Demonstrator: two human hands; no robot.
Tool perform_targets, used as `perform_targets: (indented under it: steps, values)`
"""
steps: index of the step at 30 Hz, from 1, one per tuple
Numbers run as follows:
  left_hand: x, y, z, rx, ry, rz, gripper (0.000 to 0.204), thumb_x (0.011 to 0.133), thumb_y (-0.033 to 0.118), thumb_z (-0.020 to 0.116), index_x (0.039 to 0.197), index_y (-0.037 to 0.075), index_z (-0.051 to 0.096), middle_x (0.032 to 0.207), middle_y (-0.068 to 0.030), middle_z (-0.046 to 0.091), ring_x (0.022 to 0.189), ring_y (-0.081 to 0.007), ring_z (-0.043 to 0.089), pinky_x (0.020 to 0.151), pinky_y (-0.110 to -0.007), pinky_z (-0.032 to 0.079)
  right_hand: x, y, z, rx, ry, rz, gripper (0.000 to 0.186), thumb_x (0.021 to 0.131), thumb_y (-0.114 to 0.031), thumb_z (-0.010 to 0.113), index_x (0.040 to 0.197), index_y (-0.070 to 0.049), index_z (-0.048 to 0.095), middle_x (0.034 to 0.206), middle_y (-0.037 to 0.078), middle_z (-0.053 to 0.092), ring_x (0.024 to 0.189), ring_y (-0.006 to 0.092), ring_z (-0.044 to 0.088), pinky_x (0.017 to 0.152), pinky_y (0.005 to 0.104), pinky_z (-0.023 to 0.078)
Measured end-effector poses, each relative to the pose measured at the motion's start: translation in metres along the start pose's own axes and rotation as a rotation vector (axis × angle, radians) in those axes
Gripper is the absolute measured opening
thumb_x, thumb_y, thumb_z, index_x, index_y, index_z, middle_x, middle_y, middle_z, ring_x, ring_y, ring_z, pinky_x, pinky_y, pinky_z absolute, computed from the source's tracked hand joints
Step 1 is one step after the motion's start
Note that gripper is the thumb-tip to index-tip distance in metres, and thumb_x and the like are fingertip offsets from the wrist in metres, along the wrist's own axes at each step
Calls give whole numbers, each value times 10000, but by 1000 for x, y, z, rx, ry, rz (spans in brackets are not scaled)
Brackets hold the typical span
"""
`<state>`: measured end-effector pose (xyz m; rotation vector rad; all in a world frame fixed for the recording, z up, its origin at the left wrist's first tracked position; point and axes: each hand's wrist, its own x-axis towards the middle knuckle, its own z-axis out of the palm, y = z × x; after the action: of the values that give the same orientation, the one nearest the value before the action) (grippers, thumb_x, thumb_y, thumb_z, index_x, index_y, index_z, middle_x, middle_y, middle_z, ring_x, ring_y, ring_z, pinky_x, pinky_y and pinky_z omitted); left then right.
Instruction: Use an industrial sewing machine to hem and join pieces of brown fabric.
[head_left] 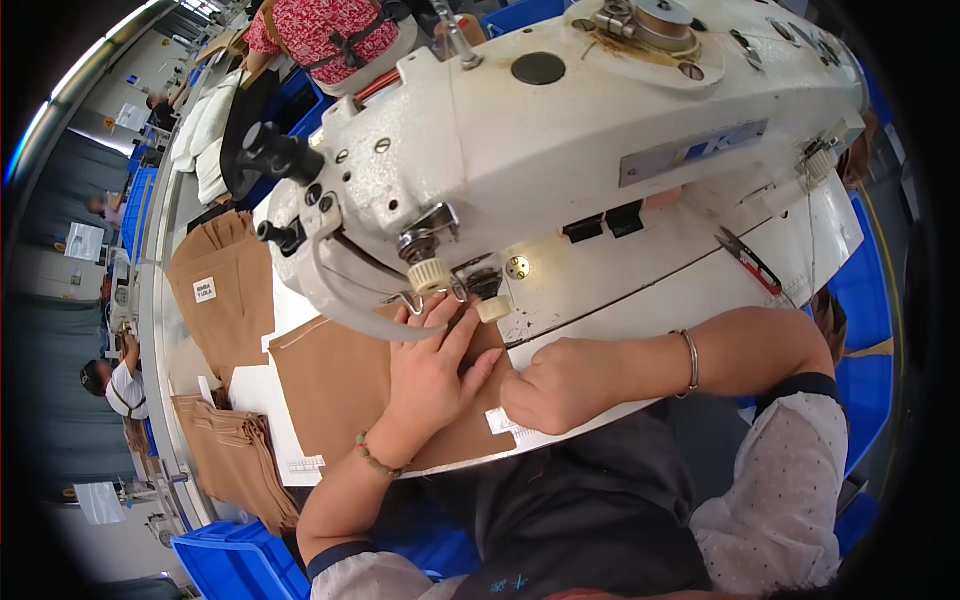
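Observation:
My left hand [435,370] lies with fingers spread on a brown fabric piece [325,390] under the needle area of the white sewing machine [520,130]; its fingertips are close to the presser foot. A pale line runs along the fabric's upper-left edge. My right hand [555,385] is closed at the fabric's right edge, its fingertips curled down; what they grip is hidden. A small white paper strip [500,422] shows just below it. The machine head hides part of the fabric's top.
Stacked brown pieces [225,450] lie at left, with a labelled bundle [220,300] behind. Scissors [750,262] rest on the white table [620,290]. Blue bins [235,565] [865,395] stand either side. A person in red floral [320,35] works beyond the machine; others [115,385] sit at far left.

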<state>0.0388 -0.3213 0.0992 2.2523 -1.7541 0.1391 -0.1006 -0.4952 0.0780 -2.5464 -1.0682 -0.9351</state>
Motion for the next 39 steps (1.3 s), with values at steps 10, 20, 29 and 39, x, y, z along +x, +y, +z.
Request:
perform_targets:
  steps: [10, 20, 29, 39]
  values:
    - [9, 0, -25, 59, -81, 69, 569, 846, 294, 767, 1347, 66, 624, 1310, -142, 615, 1233, -363, 539, 1073, -490, 401, -19, 45, -60, -497, -86, 551, 118, 762, -153, 656, 777, -47, 609, 824, 59, 585, 567, 164, 629, 476, 311, 505]
    - [19, 12, -44, -877, -321, -429, 403, 993, 287, 659, 1267, -8, 662, 1042, -102, 747, 874, -167, 717, 724, -280, 556, -35, 58, -59, -433, 53, 501, 80, 786, -143, 640, 813, -67, 635, 769, 46, 596, 578, 192, 642, 506, 336, 524]
    - [13, 13, -10, -1512, -274, -566, 250, 1077, 137, 508, 1159, -60, 639, 1028, -132, 744, 907, -180, 724, 823, -312, 602, 18, -33, -29, -130, 179, 379, 135, 828, -202, 679, 755, -146, 580, 707, 9, 510, 567, 149, 584, 491, 321, 472]
    - [15, 0, -15, -1510, -309, -515, 183, 1041, 82, 566, 1176, -25, 627, 1042, -111, 737, 895, -162, 727, 811, -300, 606, -89, 63, -79, -699, -130, 636, 144, 822, -111, 641, 944, -60, 698, 1136, 39, 719, 767, 163, 716, 582, 311, 570]
